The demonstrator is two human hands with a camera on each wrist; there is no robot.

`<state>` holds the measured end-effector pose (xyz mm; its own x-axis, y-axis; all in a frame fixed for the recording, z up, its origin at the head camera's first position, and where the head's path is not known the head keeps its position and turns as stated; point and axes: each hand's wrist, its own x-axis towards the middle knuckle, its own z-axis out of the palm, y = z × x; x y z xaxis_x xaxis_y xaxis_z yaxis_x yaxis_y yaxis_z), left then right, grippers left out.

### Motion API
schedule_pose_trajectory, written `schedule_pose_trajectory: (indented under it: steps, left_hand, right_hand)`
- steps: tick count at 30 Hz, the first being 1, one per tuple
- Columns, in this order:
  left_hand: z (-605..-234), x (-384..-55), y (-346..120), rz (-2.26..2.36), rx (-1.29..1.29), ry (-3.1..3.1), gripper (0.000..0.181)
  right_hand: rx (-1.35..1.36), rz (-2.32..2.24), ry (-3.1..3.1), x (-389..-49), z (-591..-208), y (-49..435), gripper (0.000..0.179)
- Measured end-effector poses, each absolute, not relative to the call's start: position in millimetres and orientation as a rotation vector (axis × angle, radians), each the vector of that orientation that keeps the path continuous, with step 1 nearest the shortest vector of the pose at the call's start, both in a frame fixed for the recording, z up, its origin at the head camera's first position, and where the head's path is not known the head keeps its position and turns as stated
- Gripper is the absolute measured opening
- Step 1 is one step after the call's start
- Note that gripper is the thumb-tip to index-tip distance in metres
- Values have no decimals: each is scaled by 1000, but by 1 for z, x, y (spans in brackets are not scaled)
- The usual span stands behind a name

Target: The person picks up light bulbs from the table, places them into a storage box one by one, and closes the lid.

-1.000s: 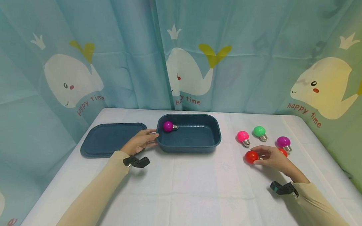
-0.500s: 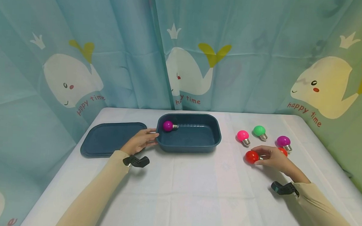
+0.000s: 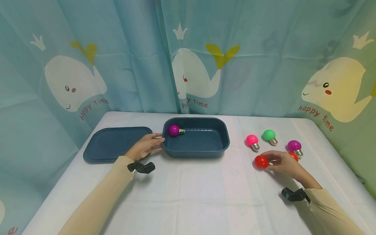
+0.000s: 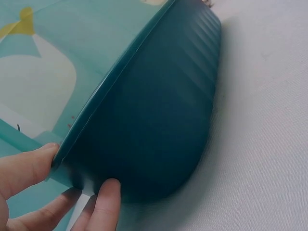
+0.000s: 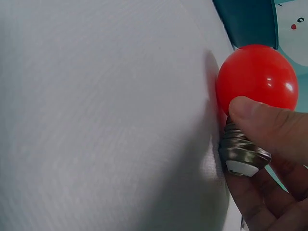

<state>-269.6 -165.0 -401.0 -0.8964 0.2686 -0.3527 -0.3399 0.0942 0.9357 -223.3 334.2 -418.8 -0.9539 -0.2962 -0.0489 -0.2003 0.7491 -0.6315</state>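
Observation:
My right hand (image 3: pixel 281 163) pinches a red light bulb (image 3: pixel 261 162) near the neck, thumb on one side and fingers on the other. The right wrist view shows the bulb's metal screw base (image 5: pixel 243 151) pointing back toward the hand, close to the white cloth. At the left end of a dark blue open box (image 3: pixel 195 154), my left hand (image 3: pixel 146 145) touches the wall with extended fingers. In the left wrist view its fingertips (image 4: pixel 111 188) rest against the box's outer side and rim. A purple bulb (image 3: pixel 174 130) lies inside the box at the left.
Right of the box lie a pink bulb (image 3: pixel 252 141), a green bulb (image 3: pixel 269 135), another purple bulb (image 3: pixel 294 146) and a second red bulb (image 3: pixel 293 156), partly hidden by my right hand. A flat blue lid (image 3: pixel 112 146) lies left of the box. A whale-print curtain (image 3: pixel 131 60) hangs behind.

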Motion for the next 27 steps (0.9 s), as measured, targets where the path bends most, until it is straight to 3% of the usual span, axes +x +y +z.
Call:
schedule_pose_trajectory:
  steps: [27]
  left_hand:
    - [-401, -269, -164, 1854, -80, 1947, 61]
  right_hand:
    - [-519, -933, 2817, -231, -418, 321, 53]
